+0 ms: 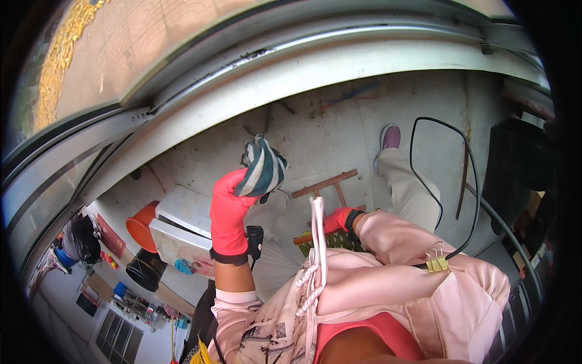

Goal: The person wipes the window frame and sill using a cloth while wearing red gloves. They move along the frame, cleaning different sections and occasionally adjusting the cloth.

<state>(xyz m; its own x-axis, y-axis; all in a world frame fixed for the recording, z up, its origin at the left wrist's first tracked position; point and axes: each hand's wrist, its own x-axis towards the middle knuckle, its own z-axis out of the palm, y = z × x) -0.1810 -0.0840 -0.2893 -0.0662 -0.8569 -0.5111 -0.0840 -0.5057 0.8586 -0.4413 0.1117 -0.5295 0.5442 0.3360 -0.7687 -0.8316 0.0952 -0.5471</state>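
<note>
My left hand (234, 207), in a red rubber glove with a dark wrist strap, is raised near a window. Bunched in its fingers is a cloth (261, 170) with dark green and white stripes. My right hand (337, 220), also red-gloved, is lower, beside a small seat (329, 184) with a brown frame and green woven part. Hanging pale drawstrings partly cover that hand, and its fingertips are hidden, so its hold on the frame is unclear. Ahead runs a white window sill (291, 82) with a metal sliding track (318, 38).
On the left are a white box (182, 241) with a lid, an orange bucket (141, 225) and a black bucket (146, 269). A black cable (475, 182) loops from a binder clip (437, 264) on my clothing. Beyond the window, yellow corn cobs (57, 63) lie on paving.
</note>
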